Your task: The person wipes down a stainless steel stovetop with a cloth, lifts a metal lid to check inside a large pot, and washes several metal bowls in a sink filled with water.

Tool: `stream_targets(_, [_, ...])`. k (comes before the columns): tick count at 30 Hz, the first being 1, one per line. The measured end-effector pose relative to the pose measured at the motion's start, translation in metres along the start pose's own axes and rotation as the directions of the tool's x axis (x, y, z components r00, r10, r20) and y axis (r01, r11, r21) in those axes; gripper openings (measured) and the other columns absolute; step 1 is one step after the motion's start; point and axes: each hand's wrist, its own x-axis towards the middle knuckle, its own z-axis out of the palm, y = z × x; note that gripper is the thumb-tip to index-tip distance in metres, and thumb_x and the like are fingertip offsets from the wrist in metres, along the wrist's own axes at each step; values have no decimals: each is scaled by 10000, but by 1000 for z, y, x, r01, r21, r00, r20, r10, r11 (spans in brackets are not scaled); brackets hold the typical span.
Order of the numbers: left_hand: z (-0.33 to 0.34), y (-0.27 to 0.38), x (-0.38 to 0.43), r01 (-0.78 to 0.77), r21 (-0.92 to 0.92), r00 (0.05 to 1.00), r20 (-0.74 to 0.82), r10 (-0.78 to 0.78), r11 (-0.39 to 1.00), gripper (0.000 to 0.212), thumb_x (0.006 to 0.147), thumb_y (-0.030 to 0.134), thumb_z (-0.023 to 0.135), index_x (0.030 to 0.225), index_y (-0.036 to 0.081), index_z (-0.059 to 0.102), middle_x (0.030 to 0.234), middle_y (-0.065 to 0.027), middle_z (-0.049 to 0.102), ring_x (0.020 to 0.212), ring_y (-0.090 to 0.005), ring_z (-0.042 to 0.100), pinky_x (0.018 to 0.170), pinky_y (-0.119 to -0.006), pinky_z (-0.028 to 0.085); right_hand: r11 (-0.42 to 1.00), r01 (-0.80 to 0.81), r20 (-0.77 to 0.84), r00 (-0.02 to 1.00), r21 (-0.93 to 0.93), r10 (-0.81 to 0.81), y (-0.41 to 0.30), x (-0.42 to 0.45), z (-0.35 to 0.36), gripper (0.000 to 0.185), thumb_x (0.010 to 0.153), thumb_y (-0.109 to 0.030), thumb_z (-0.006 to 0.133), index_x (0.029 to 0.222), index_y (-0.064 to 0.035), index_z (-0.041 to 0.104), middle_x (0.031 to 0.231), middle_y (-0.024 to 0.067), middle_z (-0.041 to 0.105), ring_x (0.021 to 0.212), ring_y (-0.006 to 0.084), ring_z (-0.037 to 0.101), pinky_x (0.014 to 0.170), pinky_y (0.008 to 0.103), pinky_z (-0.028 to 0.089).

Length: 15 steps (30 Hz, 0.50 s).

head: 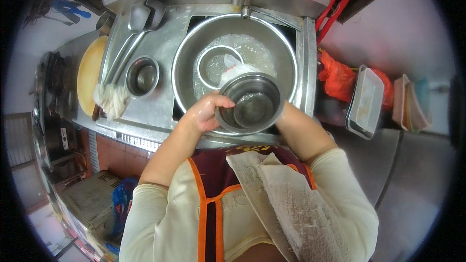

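Note:
My left hand (pixel 210 112) grips the near left rim of a deep stainless steel bowl (pixel 251 103), thumb over the edge. The bowl is tilted above the near side of a large round metal basin (pixel 176 62). My right hand is hidden behind the bowl; only the forearm shows at its right, so its grip cannot be seen. Inside the basin are sudsy water (pixel 255 49), a smaller metal bowl (pixel 201 65) and a white cloth (pixel 242 71), partly covered by the held bowl. A faucet (pixel 244 11) hangs over the basin's far rim.
Left on the steel counter are a small metal bowl (pixel 142 77), two metal wok spatulas (pixel 139 18) and a crumpled cloth (pixel 112 102). A round wooden board (pixel 88 76) stands farther left. Right of the sink are red plastic bags (pixel 335 76), a white tray (pixel 366 98) and plastic baskets (pixel 409 103).

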Motion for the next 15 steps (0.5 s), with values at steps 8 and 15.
stream_targets(8, [-23, -6, -6, -127, -26, 991, -43, 125, 992, 330, 846, 188, 534, 1086, -38, 538, 1036, -153, 603, 935, -234, 596, 834, -368, 484, -198, -482, -408, 854, -853, -323, -11, 36, -87, 310, 791, -189, 598, 1043, -10, 567, 951, 109, 611, 842, 166, 586, 693, 299, 478])
stream_targets(15, [-34, 3, -1, -94, -270, 976, 165, 142, 958, 473, 915, 379, 394, 1205, 16, 480, 1179, -135, 538, 1065, -250, 518, 950, -395, 393, 352, -220, -183, 974, -910, 134, 31, 32, -99, 329, 765, -136, 595, 1066, -9, 550, 919, 118, 610, 828, 197, 593, 690, 309, 481])
